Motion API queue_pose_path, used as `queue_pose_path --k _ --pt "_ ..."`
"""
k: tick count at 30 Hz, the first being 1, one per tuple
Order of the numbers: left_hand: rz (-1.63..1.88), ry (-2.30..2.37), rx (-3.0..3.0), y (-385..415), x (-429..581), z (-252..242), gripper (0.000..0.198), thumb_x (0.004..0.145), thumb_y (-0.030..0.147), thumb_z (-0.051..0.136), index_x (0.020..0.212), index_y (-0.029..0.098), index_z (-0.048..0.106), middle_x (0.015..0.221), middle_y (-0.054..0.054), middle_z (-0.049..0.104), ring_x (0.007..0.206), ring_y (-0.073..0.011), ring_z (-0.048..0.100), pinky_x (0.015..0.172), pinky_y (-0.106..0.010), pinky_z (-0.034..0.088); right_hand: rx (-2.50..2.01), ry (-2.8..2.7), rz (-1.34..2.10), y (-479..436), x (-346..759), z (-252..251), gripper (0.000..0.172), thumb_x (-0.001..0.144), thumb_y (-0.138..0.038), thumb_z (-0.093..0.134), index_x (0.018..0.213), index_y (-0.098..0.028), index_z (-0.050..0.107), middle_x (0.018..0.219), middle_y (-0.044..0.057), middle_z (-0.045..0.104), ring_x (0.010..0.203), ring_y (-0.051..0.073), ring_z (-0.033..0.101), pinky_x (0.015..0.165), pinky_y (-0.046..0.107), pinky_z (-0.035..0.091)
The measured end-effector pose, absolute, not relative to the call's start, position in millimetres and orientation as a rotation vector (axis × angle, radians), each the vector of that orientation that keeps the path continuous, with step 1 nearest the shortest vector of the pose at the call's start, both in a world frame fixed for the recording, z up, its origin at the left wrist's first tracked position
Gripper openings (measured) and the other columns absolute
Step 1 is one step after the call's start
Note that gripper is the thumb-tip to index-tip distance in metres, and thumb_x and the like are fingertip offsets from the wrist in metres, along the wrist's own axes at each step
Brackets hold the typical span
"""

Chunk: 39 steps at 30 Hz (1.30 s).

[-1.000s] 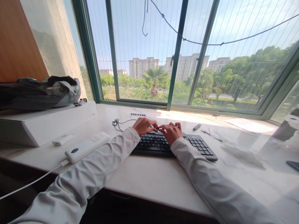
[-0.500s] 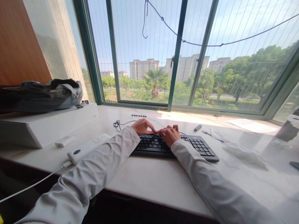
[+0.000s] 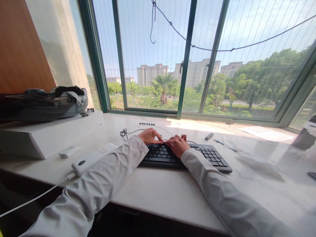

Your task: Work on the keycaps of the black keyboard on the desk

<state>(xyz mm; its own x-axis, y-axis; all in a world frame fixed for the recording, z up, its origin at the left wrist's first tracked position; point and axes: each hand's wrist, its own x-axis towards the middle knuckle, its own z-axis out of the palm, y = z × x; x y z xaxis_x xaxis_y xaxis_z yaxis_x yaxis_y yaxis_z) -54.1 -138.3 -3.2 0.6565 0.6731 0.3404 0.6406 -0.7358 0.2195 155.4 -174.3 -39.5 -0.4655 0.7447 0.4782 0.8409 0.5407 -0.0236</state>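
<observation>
A black keyboard (image 3: 214, 157) lies on the white marble-patterned counter, with some switch sockets apparently bare of keycaps in its left half. My left hand (image 3: 150, 136) reaches over its back edge, thumb and forefinger brought together at the upper key rows. My right hand (image 3: 178, 144) rests over the middle keys, fingers bent and their tips almost meeting those of the left. Whatever lies between the fingertips is too small and covered to make out. Behind the keyboard, several small black keycaps (image 3: 147, 124) stand in a row.
At left, a white box (image 3: 61, 133) carries a bagged dark item. A white power strip (image 3: 95, 159) with a cable lies beside my left sleeve. To the right are a small grey tool (image 3: 209, 136), a thin brush-like stick (image 3: 224, 144), a clear plastic bag (image 3: 260, 164) and paper (image 3: 266, 134).
Both hands have lowered slightly onto the upper keys, and the small dark thing seen between the fingertips is now hidden. The whole view has shifted a little.
</observation>
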Motion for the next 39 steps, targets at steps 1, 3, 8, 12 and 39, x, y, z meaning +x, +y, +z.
queue_pose_path --k 1,3,8,12,39 --pt "0.623 1.111 2.787 -138.4 -53.7 -3.2 0.022 0.074 0.042 0.066 0.089 0.030 0.077 0.081 0.002 0.074 0.069 -0.0128 0.063 0.060 -0.020 0.041 -1.292 -2.346 -0.304 -174.5 155.3 -39.4 0.026 0.093 -0.031 0.049 0.090 -0.034 0.074 0.095 0.001 0.072 0.088 0.017 0.055 0.084 0.038 0.023" --pt "0.628 1.108 2.786 -138.0 -53.4 -3.7 0.022 0.075 0.042 0.065 0.088 0.029 0.077 0.080 0.002 0.074 0.068 -0.0127 0.063 0.060 -0.020 0.041 -1.291 -2.340 -0.305 -175.0 155.2 -39.4 0.026 0.094 -0.031 0.048 0.093 -0.035 0.074 0.095 0.001 0.072 0.088 0.017 0.056 0.084 0.038 0.023" --pt "0.653 1.088 2.779 -136.5 -54.4 -4.8 0.024 0.074 0.043 0.066 0.088 0.028 0.077 0.076 0.002 0.074 0.067 -0.0127 0.063 0.058 -0.020 0.040 -1.259 -2.316 -0.286 -175.4 155.2 -40.2 0.026 0.094 -0.032 0.048 0.101 -0.036 0.072 0.095 0.001 0.072 0.087 0.017 0.056 0.083 0.038 0.023" --pt "0.658 1.114 2.764 -136.9 -54.3 -4.5 0.027 0.073 0.045 0.066 0.089 0.026 0.078 0.072 0.001 0.073 0.067 -0.0130 0.063 0.056 -0.020 0.038 -1.271 -2.316 -0.286 -175.6 154.8 -40.2 0.024 0.093 -0.031 0.050 0.102 -0.034 0.072 0.096 0.003 0.072 0.089 0.018 0.056 0.084 0.038 0.023" --pt "0.604 1.188 2.802 -135.4 -54.1 -6.5 0.028 0.072 0.046 0.066 0.091 0.030 0.077 0.070 0.001 0.072 0.060 -0.0114 0.058 0.056 -0.021 0.035 -1.254 -2.320 -0.264 -176.7 153.8 -40.2 0.027 0.091 -0.025 0.049 0.104 -0.034 0.072 0.097 0.001 0.072 0.091 0.017 0.056 0.083 0.038 0.022"
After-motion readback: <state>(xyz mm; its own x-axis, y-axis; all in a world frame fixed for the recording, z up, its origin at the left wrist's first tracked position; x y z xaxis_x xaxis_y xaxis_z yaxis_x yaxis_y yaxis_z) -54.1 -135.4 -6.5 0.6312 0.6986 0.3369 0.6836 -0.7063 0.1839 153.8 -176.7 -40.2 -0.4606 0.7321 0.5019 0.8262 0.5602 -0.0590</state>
